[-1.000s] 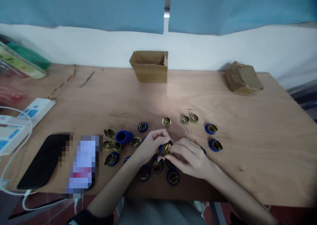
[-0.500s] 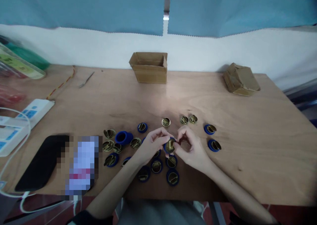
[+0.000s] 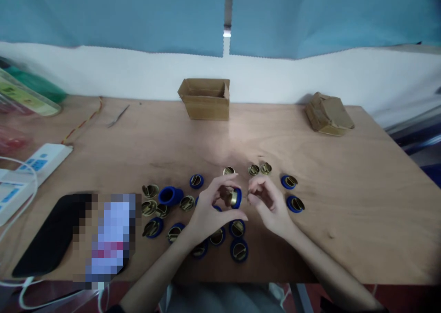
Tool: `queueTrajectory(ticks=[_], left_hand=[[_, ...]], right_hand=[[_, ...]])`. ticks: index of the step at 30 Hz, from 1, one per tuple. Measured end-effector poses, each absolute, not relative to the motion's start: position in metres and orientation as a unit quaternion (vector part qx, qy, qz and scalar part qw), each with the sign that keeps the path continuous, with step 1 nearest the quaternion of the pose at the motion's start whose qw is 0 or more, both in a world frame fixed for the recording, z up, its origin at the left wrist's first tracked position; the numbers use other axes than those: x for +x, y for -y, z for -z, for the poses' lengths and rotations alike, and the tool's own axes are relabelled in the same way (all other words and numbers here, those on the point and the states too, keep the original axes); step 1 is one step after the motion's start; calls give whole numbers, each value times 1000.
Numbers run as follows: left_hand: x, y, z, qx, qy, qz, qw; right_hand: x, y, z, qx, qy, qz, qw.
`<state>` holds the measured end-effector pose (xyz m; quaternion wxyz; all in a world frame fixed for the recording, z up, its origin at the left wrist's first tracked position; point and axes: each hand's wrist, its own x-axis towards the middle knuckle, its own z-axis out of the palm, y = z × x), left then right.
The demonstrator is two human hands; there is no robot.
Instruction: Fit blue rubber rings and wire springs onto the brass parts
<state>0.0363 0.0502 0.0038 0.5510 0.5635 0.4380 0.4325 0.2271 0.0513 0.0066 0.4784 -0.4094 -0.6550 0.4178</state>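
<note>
Above the middle of the table, my left hand (image 3: pixel 210 212) holds a round brass piece with a blue rim (image 3: pixel 236 198), turned on edge. Its thumb and forefinger stretch out to either side of the piece. Just to the right, my right hand (image 3: pixel 270 207) is closed in a pinch, apart from the piece. Something thin and small seems to show at its fingertips, too small to name. Beneath and around the hands lie several similar blue-rimmed brass pieces (image 3: pixel 239 249). Plain brass discs with raised clips (image 3: pixel 187 203) lie among them, next to a blue cylinder (image 3: pixel 170 196) with an open end.
An open cardboard box (image 3: pixel 206 107) stands at the back, and a crumpled one (image 3: pixel 329 114) at the back right. Tweezers (image 3: pixel 119 116) lie at the back left. A black phone-like device (image 3: pixel 53 235), a pixelated item (image 3: pixel 112 237), cables and a white power strip (image 3: pixel 37 170) occupy the left.
The blue-rimmed brass piece has turned from facing up to standing on edge in my left hand. My left thumb and forefinger have spread, and my right hand has come away from the piece.
</note>
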Motion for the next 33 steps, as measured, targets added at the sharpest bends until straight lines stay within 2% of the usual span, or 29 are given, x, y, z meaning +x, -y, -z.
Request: queueTrajectory(ticks=[3, 7, 15, 19, 24, 28, 33], left_hand=[[39, -47, 0, 614, -479, -423, 462], [39, -47, 11, 674, -489, -406, 376], [39, -47, 13, 810, -390, -366, 241], [39, -49, 8, 796, -403, -399, 212], [35, -55, 6, 780, -431, -425, 158], [33, -60, 9, 771, -456, -416, 154], [35, -61, 12, 763, -492, -390, 153]], right_hand=[[227, -52, -8, -412, 673, -389, 475], [223, -49, -11, -424, 741, -287, 436], [229, -49, -11, -399, 857, -63, 320], [252, -61, -26, -456, 838, -57, 294], [294, -77, -37, -581, 798, -78, 142], [309, -83, -32, -611, 783, -99, 56], [310, -80, -24, -604, 792, -81, 26]])
